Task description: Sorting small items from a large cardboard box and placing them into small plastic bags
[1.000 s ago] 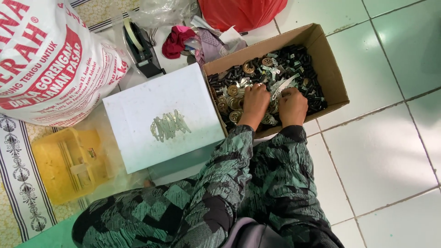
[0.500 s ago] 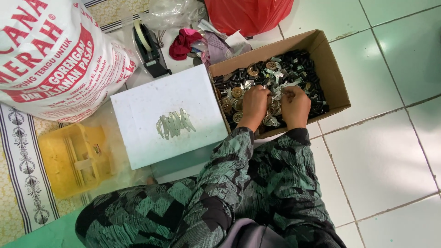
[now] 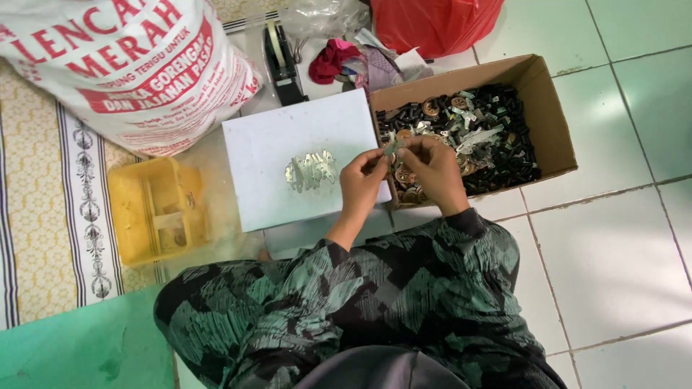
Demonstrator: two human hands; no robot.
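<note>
Both hands [image 3: 400, 173] lifted, pinching seemingly one metal piece [image 3: 393, 148] above one box [image 3: 548, 115].

You have open white board [image 3: 267, 155] left of the small pile of metal pieces [image 3: 311, 170], and bare green floor tiles [image 3: 613, 245] to your right. The cardboard box [image 3: 548, 108] wall hems in the heaped parts, and the tape dispenser [image 3: 281, 61], big sack [image 3: 130, 72] and yellow tray [image 3: 155, 209] crowd the far and left sides.

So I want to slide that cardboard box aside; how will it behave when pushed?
The box is heaped with metal parts, so probably heavy. On smooth tiles it should slide rather than tip. Its thin walls may flex.
</note>
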